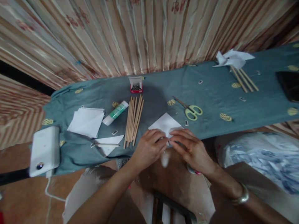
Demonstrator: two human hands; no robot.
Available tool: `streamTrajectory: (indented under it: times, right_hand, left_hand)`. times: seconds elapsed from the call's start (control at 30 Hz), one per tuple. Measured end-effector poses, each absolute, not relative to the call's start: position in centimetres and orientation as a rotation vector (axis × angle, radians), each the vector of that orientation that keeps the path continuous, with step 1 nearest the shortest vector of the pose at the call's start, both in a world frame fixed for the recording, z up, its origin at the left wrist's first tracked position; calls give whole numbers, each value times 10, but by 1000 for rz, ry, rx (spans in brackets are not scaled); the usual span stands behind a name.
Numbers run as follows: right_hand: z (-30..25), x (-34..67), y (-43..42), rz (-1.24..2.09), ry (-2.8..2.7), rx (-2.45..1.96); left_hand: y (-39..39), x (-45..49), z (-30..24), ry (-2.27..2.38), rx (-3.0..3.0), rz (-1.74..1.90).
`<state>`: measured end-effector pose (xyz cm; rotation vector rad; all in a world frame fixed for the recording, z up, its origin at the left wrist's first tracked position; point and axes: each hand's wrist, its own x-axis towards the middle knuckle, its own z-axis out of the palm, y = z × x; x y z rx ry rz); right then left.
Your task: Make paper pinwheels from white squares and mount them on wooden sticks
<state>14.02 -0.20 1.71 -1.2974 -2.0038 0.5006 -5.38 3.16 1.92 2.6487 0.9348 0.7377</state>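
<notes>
A white sheet of paper [166,121] lies at the table's front edge, one corner pointing away from me. My left hand [150,144] pinches its near left part, fingers closed. From the other side my right hand [190,146] grips the near right part, its fingertips almost meeting the left ones. The near corner of the paper is partly hidden by my fingers. Scissors [192,112] with light green handles lie just beyond my right hand. Left of the sheet is a bundle of thin wooden sticks [133,121].
A glue stick [116,113], a stack of white paper [87,122] and a pencil [106,145] on a paper piece lie left. Behind the sticks stands a small open box [136,85] of metal bits. Paper pinwheels [235,59] on sticks lie far right. A white device [45,151] sits far left.
</notes>
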Motion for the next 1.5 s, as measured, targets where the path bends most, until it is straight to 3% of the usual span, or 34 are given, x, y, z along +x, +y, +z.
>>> streamTrajectory:
  times: [1.5]
  right_hand:
    - [23, 133, 15, 405, -1870, -1576]
  left_hand:
    - [30, -51, 15, 928, 2624, 678]
